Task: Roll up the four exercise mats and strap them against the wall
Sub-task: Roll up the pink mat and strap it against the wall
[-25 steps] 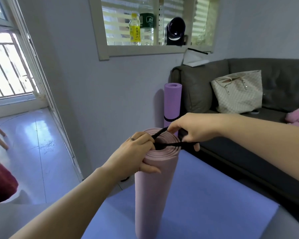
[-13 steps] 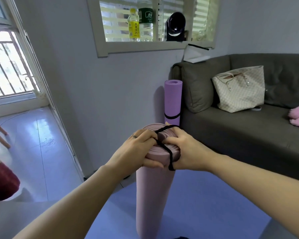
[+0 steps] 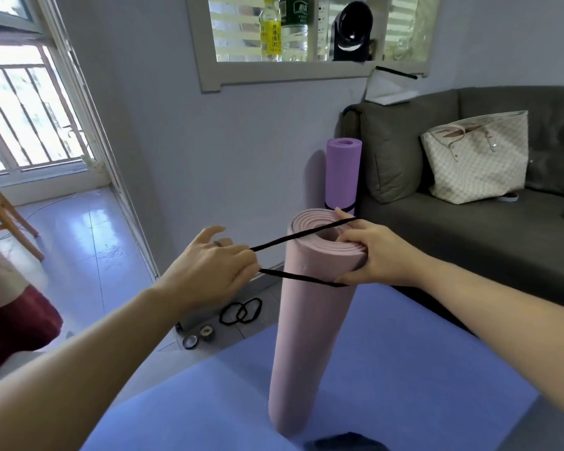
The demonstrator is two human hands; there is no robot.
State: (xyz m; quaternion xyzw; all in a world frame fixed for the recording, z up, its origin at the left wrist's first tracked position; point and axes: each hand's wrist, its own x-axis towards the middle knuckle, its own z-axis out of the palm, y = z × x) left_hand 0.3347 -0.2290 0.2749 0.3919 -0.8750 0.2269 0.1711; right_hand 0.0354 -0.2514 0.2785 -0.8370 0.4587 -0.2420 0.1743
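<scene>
A rolled pink mat (image 3: 306, 336) stands upright on a flat blue mat (image 3: 388, 385). My right hand (image 3: 368, 252) grips the roll's top rim. A black strap loop (image 3: 293, 237) runs across the top of the roll and round its side. My left hand (image 3: 209, 268), to the left of the roll, pinches the loop's free end and holds it stretched taut. A rolled purple mat (image 3: 342, 174) with a black strap round it stands against the wall beside the sofa.
Two more black strap loops (image 3: 241, 310) and small round caps (image 3: 197, 336) lie on the floor by the wall. A grey sofa (image 3: 469, 242) with a checked tote bag (image 3: 479, 157) is on the right. A wooden chair (image 3: 7, 219) stands at left.
My left hand has left the top of the roll and moved left, stretching the strap loop outward. My right hand stays on the rim. The camera has tilted down, showing the loops on the floor.
</scene>
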